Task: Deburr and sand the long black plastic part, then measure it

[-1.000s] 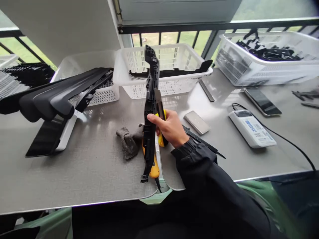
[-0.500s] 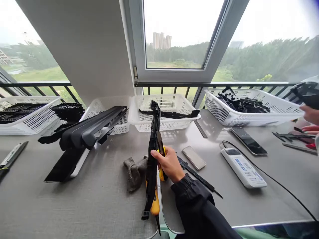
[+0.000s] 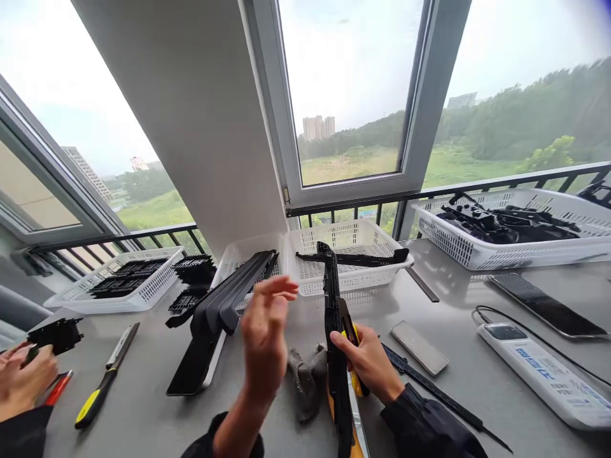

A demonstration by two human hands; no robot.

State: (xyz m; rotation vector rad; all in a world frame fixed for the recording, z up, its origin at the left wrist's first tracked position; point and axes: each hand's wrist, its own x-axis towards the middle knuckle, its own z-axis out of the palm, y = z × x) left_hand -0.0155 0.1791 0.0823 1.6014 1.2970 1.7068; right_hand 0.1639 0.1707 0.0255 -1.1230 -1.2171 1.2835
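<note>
My right hand (image 3: 375, 362) is closed around a long black plastic trim piece (image 3: 333, 299), held upright, and a yellow-and-black utility knife (image 3: 351, 321) beside it. The thumb presses on the trim piece. Raised in front of the dark curved trim strips (image 3: 214, 302), my left hand (image 3: 267, 337) holds nothing, its fingers loosely apart. A crumpled grey glove or cloth (image 3: 308, 385) lies between my hands. Under the trim piece an orange-handled tool (image 3: 356, 445) is partly hidden. A black caliper (image 3: 434, 388) lies right of my right hand.
White baskets (image 3: 353, 280) line the back; one holds another black trim piece (image 3: 363, 259). The right basket (image 3: 477, 257) has tangled black parts. A yellow-black knife (image 3: 102, 388), phone (image 3: 548, 305), pale flat block (image 3: 420, 346) and white corded device (image 3: 544, 372) lie around. Another person's hands (image 3: 28, 375) hold a black part at left.
The view has turned left and up. My left hand has come into view, raised. My right hand still grips the trim piece and knife. Another person's hands now show at left.
</note>
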